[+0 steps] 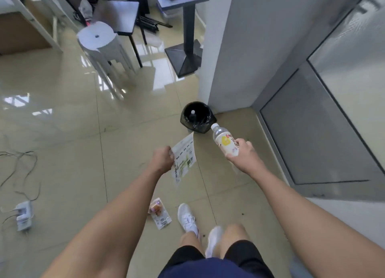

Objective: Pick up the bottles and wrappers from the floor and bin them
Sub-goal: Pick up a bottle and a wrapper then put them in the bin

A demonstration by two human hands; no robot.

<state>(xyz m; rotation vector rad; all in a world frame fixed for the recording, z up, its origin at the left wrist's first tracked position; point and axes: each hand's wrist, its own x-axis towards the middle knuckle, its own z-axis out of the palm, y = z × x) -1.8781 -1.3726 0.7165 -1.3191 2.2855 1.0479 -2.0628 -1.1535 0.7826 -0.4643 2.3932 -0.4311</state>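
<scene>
- With both arms stretched fwd toward the bin [198, 119], the person looks mid-carry: two items in hand, aimed at the drop, which I judge is the step underway.
- Right hand [242, 152] holds a bottle [225, 141] tilted, cap end leading toward the bin, prob. so it goes in neck first. The cap overlaps the bin's near rim in view; can't tell if it's truly above the opening yet.
- Right grip: fingers wrapped round the bottle's lower half, clamped on it; thumb side hidden behind the label.
- Left hand [162, 158] holds a flat wrapper [183, 158] by one edge, the rest hanging free to the right, its far corner pointing at the bin. An edge pinch suits thin film.
- Left grip: closed into a fist-like pinch on the wrapper's edge; fingertips mostly hidden by the back of the hand.
- Bin sits on the floor [125, 131] against the wall corner, black liner in it; a white-capped bottle already shows inside.
- Still to do: a 2nd wrapper [159, 213] lies on the floor just beside the left shoe [187, 217], untouched.
- Cables and a power strip [24, 215] lie well apart at far left; not task items, I'd say.
</scene>
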